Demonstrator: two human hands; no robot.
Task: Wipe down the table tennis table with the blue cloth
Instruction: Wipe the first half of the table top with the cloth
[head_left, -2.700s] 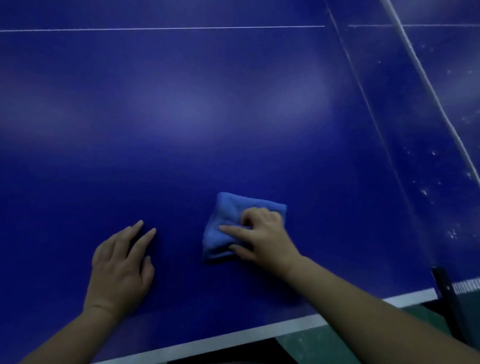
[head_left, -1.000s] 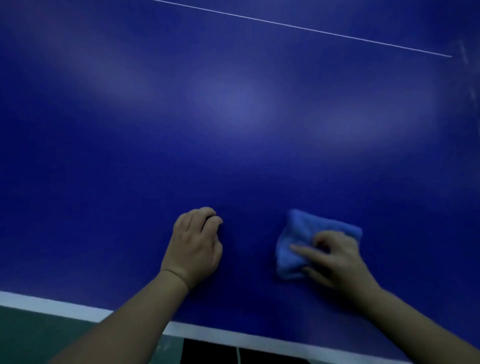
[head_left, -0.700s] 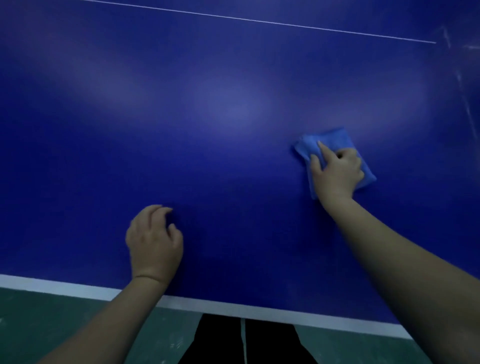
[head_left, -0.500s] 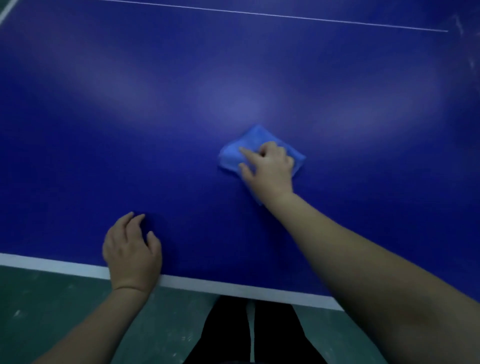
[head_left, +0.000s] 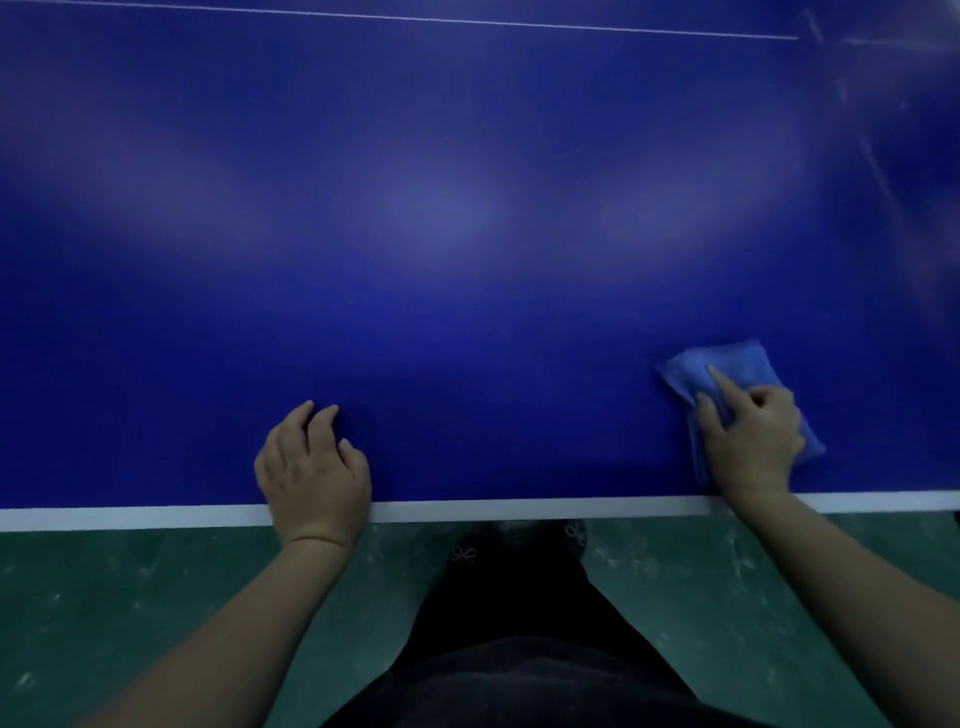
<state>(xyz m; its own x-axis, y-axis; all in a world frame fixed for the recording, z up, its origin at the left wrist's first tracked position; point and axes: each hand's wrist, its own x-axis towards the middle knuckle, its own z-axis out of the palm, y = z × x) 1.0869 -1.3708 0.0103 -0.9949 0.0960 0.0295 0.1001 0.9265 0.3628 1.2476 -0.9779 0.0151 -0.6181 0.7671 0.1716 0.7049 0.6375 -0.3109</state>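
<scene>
The table tennis table is dark blue with pale reflections and fills the upper two thirds of the head view. A folded light blue cloth lies on it at the right, close to the near edge. My right hand lies on top of the cloth, index finger and thumb stretched forward, the other fingers curled into the fabric. Part of the cloth is hidden under the palm. My left hand rests on the bare surface by the near edge, fingers loosely bent, holding nothing.
A white border line marks the table's near edge. A thin white line crosses the far surface. Below the edge are a green floor and my dark trousers. Faint net lines blur at the top right.
My right hand has swept the cloth from the middle of the surface to the right and back toward the near edge. My left hand stays by the edge.
</scene>
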